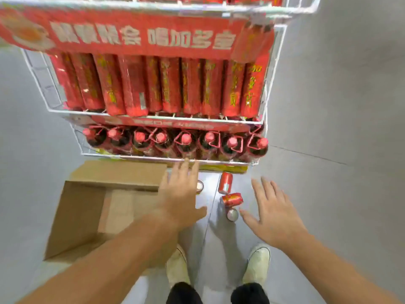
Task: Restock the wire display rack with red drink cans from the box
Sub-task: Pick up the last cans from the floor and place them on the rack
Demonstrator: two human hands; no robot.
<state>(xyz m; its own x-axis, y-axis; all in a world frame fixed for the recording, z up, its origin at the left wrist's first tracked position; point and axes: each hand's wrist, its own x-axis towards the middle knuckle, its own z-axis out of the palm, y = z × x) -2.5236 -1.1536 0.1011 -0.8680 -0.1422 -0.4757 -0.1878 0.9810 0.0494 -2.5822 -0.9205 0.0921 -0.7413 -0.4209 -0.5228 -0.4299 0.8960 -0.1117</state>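
Observation:
Several red drink cans lie on the grey floor in front of the white wire rack (54, 110): one red can (225, 183) stands tilted, another red can (232, 199) lies on its side, a third can (232, 215) shows its silver end. A fourth can (199, 186) is half hidden behind my left hand (179, 194). Both hands hang above the floor with fingers spread, holding nothing. My right hand (271, 211) is just right of the cans. The open cardboard box (92, 207) sits left of them and looks empty inside.
The rack's middle shelf is packed with tall red packs (153, 84) under a red banner (140, 36). The lower shelf holds a row of red-capped bottles (186, 141). My two shoes (256, 266) stand on the tiled floor below the cans.

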